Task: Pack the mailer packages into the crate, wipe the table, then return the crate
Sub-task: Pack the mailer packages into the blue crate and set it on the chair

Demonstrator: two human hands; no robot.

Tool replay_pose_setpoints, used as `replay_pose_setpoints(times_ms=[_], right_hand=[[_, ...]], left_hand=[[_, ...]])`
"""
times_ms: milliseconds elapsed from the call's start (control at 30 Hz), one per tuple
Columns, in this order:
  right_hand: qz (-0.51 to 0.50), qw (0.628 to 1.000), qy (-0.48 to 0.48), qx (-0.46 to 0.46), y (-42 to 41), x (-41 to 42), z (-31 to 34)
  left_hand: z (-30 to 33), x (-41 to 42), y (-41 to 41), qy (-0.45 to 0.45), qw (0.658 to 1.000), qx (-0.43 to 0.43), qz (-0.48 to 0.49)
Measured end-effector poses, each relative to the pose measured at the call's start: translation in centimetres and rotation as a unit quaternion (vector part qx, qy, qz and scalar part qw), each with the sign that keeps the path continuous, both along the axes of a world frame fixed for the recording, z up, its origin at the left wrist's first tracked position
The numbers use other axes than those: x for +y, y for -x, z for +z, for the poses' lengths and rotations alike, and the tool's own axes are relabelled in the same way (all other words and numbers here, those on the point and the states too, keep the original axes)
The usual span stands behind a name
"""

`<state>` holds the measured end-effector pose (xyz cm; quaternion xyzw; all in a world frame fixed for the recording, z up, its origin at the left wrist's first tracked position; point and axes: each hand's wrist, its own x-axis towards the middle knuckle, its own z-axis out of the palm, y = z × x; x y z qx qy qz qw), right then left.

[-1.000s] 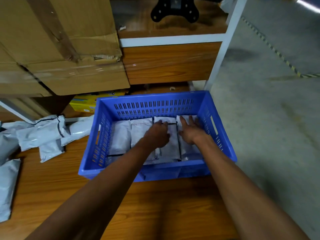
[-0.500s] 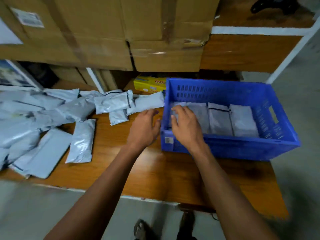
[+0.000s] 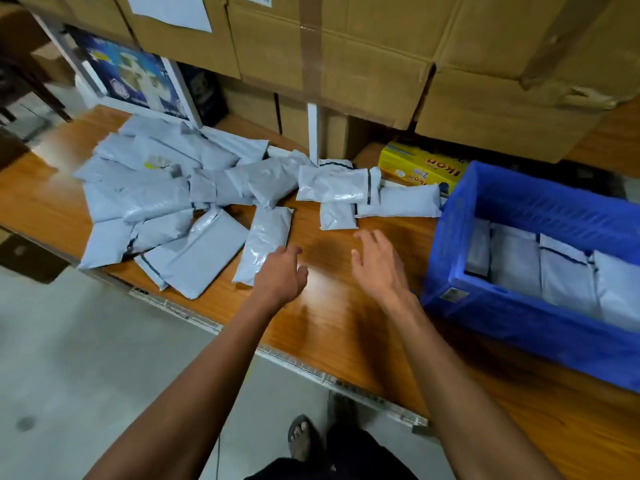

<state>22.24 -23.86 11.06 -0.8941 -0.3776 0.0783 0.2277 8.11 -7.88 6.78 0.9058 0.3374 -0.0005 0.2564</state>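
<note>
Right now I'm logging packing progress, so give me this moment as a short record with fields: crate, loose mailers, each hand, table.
crate: blue slotted plastic crate at the table's right end, a row of grey mailers standing inside
loose mailers: heap of grey plastic mailer packages on the table's left half
nearest mailer: single grey mailer beside the left hand
left hand: holds nothing, fingers loosely bent
right hand: fingers spread, holds nothing
table: brown wooden tabletop, not yet wiped
</note>
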Motion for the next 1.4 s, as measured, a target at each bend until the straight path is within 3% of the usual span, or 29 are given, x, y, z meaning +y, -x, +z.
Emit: replay_pose_setpoints(times_ms=[333,633,767,1067,1133,1267,1400], right_hand=[[0.060,0.984,0.150,-0.080,-9.2,12.6,-4.3],[0.061,0.958,0.243,-0.140,-14.7,17.8,-9.6],[0.023,0.963,0.210,-0.169,-11.4,16.5,-8.8],[-0.009,0.971,0.240,-0.015,-5.4,14.2,-10.8],[-0.007,0.973,0.230,-0.019,-4.8,13.8,-11.0],[0.096,0.981,0.132,-0.109,-4.7,13.2,-12.8],[0.158,0.974,0.121,-0.113,-4.6,12.6,-15.1]], left_hand=[[-5.1,8.0,-3.5,-0.104,0.985,0.135,0.039],[-9.0,6.9,-6.1,-0.111,0.983,0.126,0.073],[-8.2,6.0,-7.0,-0.140,0.979,0.112,0.098],[-10.3,6.4,-7.3,-0.096,0.990,0.088,0.056],[-10.3,6.0,-6.8,-0.095,0.989,0.079,0.075],[-10.7,6.0,-6.1,-0.121,0.987,0.073,0.071],[-11.5,6.2,-5.9,-0.126,0.987,0.080,0.055]])
